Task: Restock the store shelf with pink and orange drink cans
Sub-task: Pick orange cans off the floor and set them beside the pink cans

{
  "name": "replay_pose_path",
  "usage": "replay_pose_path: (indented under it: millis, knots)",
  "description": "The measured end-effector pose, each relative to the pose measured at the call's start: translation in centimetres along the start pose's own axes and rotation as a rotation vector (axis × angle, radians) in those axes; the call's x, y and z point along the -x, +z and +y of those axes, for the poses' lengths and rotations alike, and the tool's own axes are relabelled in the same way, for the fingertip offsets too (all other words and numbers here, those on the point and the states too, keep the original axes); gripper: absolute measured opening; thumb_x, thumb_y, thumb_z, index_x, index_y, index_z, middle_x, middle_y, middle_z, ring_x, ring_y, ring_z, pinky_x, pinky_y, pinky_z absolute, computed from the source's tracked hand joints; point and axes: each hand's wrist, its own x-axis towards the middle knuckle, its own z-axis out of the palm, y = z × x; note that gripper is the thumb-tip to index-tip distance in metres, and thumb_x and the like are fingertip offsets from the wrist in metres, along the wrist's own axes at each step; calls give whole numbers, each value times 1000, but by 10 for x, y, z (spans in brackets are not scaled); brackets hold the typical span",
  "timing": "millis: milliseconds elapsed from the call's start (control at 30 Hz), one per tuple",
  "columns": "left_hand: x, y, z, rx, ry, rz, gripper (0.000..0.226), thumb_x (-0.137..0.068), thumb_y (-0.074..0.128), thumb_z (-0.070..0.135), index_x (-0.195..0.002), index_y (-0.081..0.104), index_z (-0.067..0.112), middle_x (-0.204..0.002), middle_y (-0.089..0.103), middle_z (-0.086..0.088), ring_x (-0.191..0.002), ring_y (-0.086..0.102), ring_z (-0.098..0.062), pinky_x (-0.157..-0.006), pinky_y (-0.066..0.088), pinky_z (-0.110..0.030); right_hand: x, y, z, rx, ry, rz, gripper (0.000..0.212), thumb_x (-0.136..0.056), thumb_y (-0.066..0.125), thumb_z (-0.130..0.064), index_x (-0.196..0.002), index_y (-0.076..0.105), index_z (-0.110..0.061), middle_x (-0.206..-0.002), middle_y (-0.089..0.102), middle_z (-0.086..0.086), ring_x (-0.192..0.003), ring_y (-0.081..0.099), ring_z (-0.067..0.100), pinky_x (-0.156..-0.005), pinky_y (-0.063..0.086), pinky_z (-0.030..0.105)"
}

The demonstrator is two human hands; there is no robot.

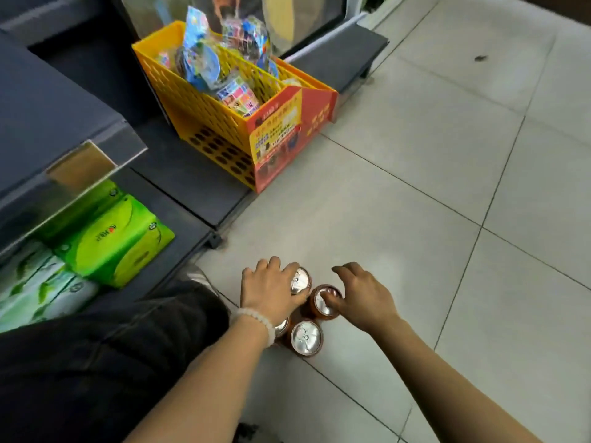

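Clearly early on: four cans (305, 337) stand upright in a tight cluster on the floor (415, 193), just off the base of the shelf (179, 187), and none is on it yet. Left hand (271, 292) lies over the far-left can, fingers curled round its top. Right hand (361, 295) hovers by the far-right can, thumb on its lid, other fingers bent and apart. Judging by this, every can in view is yet to be lifted and placed.
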Motion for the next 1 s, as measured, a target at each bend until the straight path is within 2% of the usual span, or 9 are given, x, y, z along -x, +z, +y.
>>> replay_pose_path:
  millis: [133, 300, 467, 567, 700, 833, 1000]
  knots:
    - [-15, 23, -7, 44, 11, -55, 58, -83, 51, 59, -134, 39, 34, -125, 53, 0, -117, 46, -24, -90, 37, -39, -5, 34, 0, -77, 7, -103, 59, -82, 63, -43, -133, 48, -16, -131, 50, 4, -109, 56, 27, -84, 49, 34]
    - [-34, 29, -1, 133, 50, 25, 61, -82, 57, 57, -134, 37, 33, -128, 49, 1, -118, 46, -23, -91, 37, -36, -10, 44, 0, -138, 37, -57, 61, -73, 73, -36, -127, 54, -15, -123, 55, 5, -102, 59, 29, -81, 49, 32]
    - [-35, 37, -8, 135, 7, -13, 70, -81, 65, 47, -139, 28, 34, -122, 43, -5, -112, 49, -25, -88, 40, -38, -11, 45, 3, -188, 46, -29, 63, -69, 78, -35, -125, 57, -16, -121, 56, 2, -102, 60, 22, -81, 45, 23]
    - [-35, 38, -12, 140, 4, -33, 67, -79, 66, 49, -136, 33, 35, -120, 42, -5, -111, 47, -25, -90, 40, -39, -9, 46, 3, -231, 63, 5, 61, -69, 78, -34, -124, 58, -17, -120, 57, 2, -99, 61, 20, -79, 45, 22]
    - [-36, 33, -12, 145, 40, -28, 59, -77, 70, 43, -128, 44, 28, -123, 48, -4, -113, 49, -25, -90, 42, -37, -8, 44, 1, -246, 73, 12, 60, -67, 79, -31, -122, 60, -16, -117, 58, 3, -99, 60, 20, -79, 47, 23]
    - [-32, 17, -19, 168, 32, -84, 60, -70, 75, 45, -118, 47, 23, -116, 52, -3, -106, 55, -26, -82, 44, -36, -7, 37, -10, -275, 77, 26, 57, -68, 79, -26, -121, 62, -14, -113, 57, 6, -98, 60, 22, -81, 47, 23]
    - [-15, -22, -31, 226, 1, 4, 67, -63, 78, 46, -120, 51, 25, -114, 54, -4, -109, 52, -28, -89, 44, -38, -3, 7, -26, -347, 51, 94, 63, -65, 79, -24, -123, 57, -13, -118, 60, 3, -106, 58, 20, -85, 44, 23]
